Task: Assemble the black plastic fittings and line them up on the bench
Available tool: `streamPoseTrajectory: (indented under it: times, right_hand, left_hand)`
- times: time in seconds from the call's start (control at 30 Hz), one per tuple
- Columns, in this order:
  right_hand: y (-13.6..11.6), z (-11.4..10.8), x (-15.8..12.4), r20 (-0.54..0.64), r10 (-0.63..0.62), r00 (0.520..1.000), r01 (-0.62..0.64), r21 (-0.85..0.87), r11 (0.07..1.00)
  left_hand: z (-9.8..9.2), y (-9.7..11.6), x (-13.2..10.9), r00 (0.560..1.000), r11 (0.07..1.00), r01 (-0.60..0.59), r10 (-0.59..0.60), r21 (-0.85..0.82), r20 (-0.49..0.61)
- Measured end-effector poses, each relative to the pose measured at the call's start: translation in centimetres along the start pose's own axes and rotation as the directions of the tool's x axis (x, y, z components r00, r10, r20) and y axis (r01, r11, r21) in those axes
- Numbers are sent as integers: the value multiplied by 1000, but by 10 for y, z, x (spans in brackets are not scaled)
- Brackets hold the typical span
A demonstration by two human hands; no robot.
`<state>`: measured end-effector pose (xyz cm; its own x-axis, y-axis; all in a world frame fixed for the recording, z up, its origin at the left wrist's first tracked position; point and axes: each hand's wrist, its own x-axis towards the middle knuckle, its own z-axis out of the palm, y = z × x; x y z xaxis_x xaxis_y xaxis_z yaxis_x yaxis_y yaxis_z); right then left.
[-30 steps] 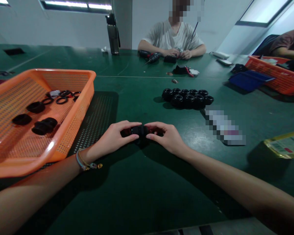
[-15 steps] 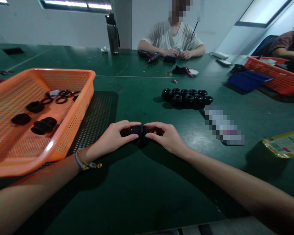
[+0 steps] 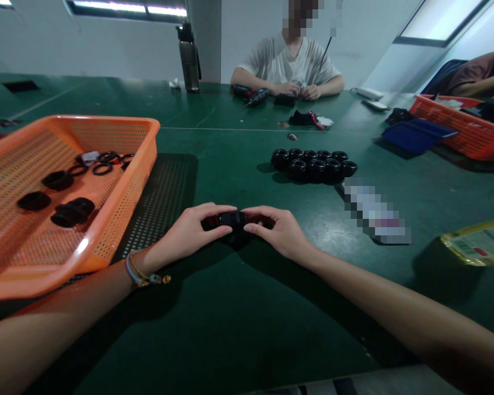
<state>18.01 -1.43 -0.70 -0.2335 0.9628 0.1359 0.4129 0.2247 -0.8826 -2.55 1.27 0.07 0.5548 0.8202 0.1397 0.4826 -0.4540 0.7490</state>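
Note:
Between my two hands is a small black ribbed cylindrical part (image 3: 233, 219), close above the green table (image 3: 230, 307). My left hand (image 3: 201, 227) grips its left side between thumb and fingers. From the other side, my right hand (image 3: 274, 227) pinches its right end the same way. My fingers hide much of the part. Beyond my right hand stand several shiny black ring-shaped parts (image 3: 316, 167), packed together in two rows. On the left, an orange basket (image 3: 152, 131) holds black rings (image 3: 102, 169) and black cylindrical pieces (image 3: 72, 212).
A blurred-out flat object (image 3: 376, 211) and a yellow-edged packet (image 3: 480, 241) lie to the right. Farther back are a blue tray (image 3: 415, 134), an orange-red basket (image 3: 473, 129), a power drill (image 3: 257, 97) and a bottle (image 3: 188, 57). A person (image 3: 288, 66) sits opposite; another is at far right.
My hands and the black part stay nearly where they were. At far right, the other person's arm and head have shifted slightly.

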Motion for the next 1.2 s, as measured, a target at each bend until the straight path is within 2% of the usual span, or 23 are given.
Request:
streamPoseTrajectory:
  times: [0.3, 0.77, 1.2]
  right_hand:
    - [3, -1, -1, 6, -75, 997, 75, -25, 997]
    - [2, 1, -1, 14, -12, 1000, 11, 57, 998]
    - [1, 0, -1, 22, -4, 1000, 3, 57, 998]
  left_hand:
    - [-1, 2, 0, 1000, 999, 26, -26, -26, 10]
    - [-1, 2, 0, 1000, 1000, 5, -5, -19, 22]
    - [-1, 4, 0, 998, 996, 56, -55, -68, 19]
